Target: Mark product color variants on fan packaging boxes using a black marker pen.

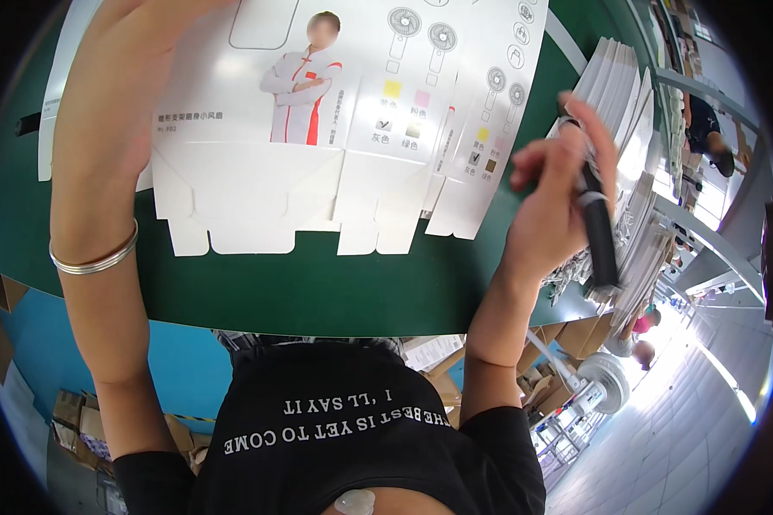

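So the person's right hand is gripping one black marker, fingers curled tight around the barrel with the tip pointing down, hovering just past the right edge of the sheets. The left hand is reaching up over the flat carton blanks on the green table; its fingers are running out of view, so can't tell if they're pressing or loose. There's one silver bangle on that wrist. Looks like at least two white printed blanks overlapping, thin, light, bendy card that's probably creasing easily, best grabbed by an edge or flap. Farther right, one tall stack of more blanks is sitting.
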A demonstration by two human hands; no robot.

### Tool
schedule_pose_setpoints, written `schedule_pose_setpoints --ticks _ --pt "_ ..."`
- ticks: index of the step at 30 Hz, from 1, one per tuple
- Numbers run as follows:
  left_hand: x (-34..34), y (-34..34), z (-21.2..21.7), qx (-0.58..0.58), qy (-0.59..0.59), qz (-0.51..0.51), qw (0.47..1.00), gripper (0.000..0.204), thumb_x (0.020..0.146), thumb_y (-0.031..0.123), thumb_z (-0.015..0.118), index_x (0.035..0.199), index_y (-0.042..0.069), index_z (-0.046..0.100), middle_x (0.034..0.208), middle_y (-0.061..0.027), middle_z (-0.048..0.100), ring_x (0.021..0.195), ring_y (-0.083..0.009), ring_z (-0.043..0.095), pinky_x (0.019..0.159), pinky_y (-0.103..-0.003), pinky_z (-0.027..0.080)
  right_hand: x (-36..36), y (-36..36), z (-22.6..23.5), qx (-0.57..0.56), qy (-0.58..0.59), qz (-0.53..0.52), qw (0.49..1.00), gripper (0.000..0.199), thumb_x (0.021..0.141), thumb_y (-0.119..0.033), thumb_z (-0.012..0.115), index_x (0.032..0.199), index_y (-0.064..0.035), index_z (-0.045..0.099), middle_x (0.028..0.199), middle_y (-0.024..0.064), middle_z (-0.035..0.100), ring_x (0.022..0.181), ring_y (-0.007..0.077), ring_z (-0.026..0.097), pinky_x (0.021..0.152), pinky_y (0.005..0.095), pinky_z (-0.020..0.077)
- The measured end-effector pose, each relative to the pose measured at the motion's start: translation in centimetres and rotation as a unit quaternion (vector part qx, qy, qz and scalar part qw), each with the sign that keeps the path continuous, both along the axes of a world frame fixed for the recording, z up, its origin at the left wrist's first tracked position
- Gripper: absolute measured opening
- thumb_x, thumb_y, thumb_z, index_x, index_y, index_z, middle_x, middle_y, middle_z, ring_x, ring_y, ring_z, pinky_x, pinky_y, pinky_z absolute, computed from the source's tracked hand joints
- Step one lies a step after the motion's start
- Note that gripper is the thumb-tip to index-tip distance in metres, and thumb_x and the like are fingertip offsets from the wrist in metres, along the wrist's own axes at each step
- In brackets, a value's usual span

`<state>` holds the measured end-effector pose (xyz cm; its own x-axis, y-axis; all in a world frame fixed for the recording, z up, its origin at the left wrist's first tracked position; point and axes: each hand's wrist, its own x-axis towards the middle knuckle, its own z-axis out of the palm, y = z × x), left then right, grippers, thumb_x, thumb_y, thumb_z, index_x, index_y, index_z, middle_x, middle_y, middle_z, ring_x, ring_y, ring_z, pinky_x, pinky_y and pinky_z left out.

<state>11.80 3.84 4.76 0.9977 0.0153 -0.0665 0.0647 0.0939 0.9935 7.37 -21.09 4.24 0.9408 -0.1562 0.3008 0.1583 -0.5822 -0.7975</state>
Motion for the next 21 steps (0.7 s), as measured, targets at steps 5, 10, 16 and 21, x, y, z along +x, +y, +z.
schedule_pose_setpoints --ticks 5,10,16,21 --pt "-0.1 0.0 0.1 -0.003 -0.001 0.001 1.000 0.040 0.091 0.003 0.053 0.128 -0.011 0.042 0.112 -0.0261 0.064 0.090 -0.0212 0.069 0.076 -0.028 0.055 0.8 0.1 -0.9 0.049 0.032 0.053 0.997 0.021 0.086 -0.009 0.074 0.102 -0.0038 0.061 0.076 -0.0013 0.056 0.061 0.0038 0.048 0.056 0.0185 0.0413" --pt "-0.1 -0.4 0.1 -0.062 -0.034 0.038 0.997 0.044 0.090 0.002 0.054 0.129 -0.011 0.041 0.113 -0.0249 0.063 0.095 -0.0215 0.067 0.081 -0.026 0.054 0.5 0.1 -0.4 -0.128 -0.050 0.000 0.990 0.021 0.084 -0.005 0.074 0.102 -0.0032 0.063 0.080 -0.0006 0.056 0.066 0.0039 0.050 0.059 0.0176 0.0413" --pt "-0.3 -1.3 0.7 -0.122 -0.054 0.080 0.988 0.047 0.089 0.001 0.053 0.132 -0.012 0.039 0.114 -0.0239 0.062 0.097 -0.0206 0.066 0.084 -0.026 0.054 0.2 1.1 1.4 -0.067 -0.080 -0.011 0.994 0.018 0.086 -0.007 0.072 0.100 -0.0031 0.062 0.081 0.0007 0.058 0.068 0.0055 0.051 0.063 0.0191 0.0418" --pt "-0.5 -0.2 1.2 -0.134 -0.052 0.027 0.989 0.049 0.089 0.003 0.054 0.133 -0.013 0.037 0.116 -0.0248 0.061 0.100 -0.0206 0.066 0.081 -0.026 0.055 0.4 2.7 1.7 -0.036 -0.084 0.038 0.995 0.016 0.087 -0.008 0.071 0.100 -0.0039 0.061 0.084 -0.0010 0.057 0.069 0.0046 0.049 0.066 0.0184 0.0409"
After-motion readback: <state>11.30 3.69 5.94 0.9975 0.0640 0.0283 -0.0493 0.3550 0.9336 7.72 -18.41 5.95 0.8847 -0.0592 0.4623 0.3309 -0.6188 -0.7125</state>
